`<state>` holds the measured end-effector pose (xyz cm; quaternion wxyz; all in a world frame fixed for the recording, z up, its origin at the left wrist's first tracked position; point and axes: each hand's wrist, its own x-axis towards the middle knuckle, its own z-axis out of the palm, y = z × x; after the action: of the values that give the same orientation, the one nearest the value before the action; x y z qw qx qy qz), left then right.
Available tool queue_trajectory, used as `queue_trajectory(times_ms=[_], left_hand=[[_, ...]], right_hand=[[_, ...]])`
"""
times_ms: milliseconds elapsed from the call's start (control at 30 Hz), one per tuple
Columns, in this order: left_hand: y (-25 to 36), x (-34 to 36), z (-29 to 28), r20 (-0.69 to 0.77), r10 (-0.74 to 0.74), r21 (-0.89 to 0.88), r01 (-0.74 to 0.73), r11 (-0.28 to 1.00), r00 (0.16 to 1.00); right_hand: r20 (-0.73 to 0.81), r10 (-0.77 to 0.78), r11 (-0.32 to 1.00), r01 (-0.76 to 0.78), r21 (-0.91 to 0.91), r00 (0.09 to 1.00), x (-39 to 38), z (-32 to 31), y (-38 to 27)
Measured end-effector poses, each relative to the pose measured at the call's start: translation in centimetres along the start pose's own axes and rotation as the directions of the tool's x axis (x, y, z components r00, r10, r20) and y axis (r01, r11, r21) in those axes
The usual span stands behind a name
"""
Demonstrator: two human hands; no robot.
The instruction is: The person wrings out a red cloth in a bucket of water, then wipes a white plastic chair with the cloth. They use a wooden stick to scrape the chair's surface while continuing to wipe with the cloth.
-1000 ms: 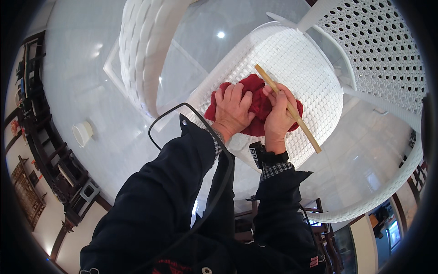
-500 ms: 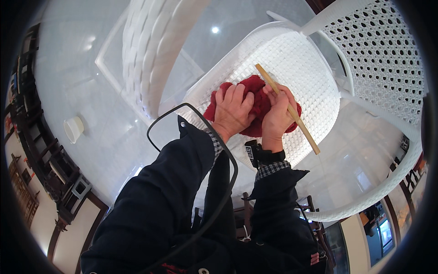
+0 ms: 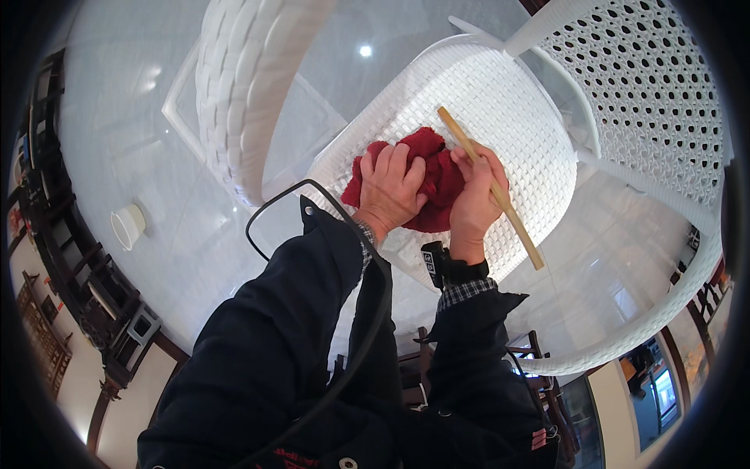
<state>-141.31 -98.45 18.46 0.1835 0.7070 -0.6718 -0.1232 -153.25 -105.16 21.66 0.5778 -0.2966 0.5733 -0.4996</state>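
A bunched dark red cloth lies on the woven seat of a white chair. My left hand is on the cloth's left part, its fingers bent into the folds. At the cloth's right edge my right hand is closed on a thin light-brown wooden stick, which slants from upper left to lower right across the hand. The fingertips of that hand are close to the cloth; whether they also pinch it is hidden.
The chair's perforated backrest rises at the right, with a curved white armrest at the left. A white cup-like container is on the shiny grey floor. Dark wooden furniture lines the far left. A black loop crosses my left sleeve.
The cloth has shifted slightly left with my left hand, and its part right of my right hand no longer shows. The stick has moved a little left and stays in my right hand.
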Motion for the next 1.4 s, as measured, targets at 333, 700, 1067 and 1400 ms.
queue_trajectory(times_ms=[333, 700, 1067, 1400], left_hand=[[-0.1, -0.1, 0.4, -0.040, 0.001, -0.013, -0.002, 1.000, 0.999], [-0.2, -0.1, 0.6, -0.075, 0.013, -0.021, -0.014, 1.000, 0.997], [-0.3, -0.1, 0.5, -0.038, 0.000, -0.039, -0.002, 0.999, 0.999], [-0.3, -0.2, 0.6, -0.005, -0.002, -0.046, 0.002, 0.999, 1.000]], right_hand=[[0.063, -0.080, 0.994, 0.084, -0.075, 0.995, -0.2, 1.0, 1.3], [-0.012, -0.074, 0.986, 0.072, -0.153, 0.997, -1.1, 2.2, 0.6], [-0.023, 0.025, 1.000, -0.025, 0.002, 0.999, -0.3, 2.5, 0.1], [0.082, -0.090, 0.970, 0.106, -0.220, 0.993, -1.0, 0.8, 0.8]])
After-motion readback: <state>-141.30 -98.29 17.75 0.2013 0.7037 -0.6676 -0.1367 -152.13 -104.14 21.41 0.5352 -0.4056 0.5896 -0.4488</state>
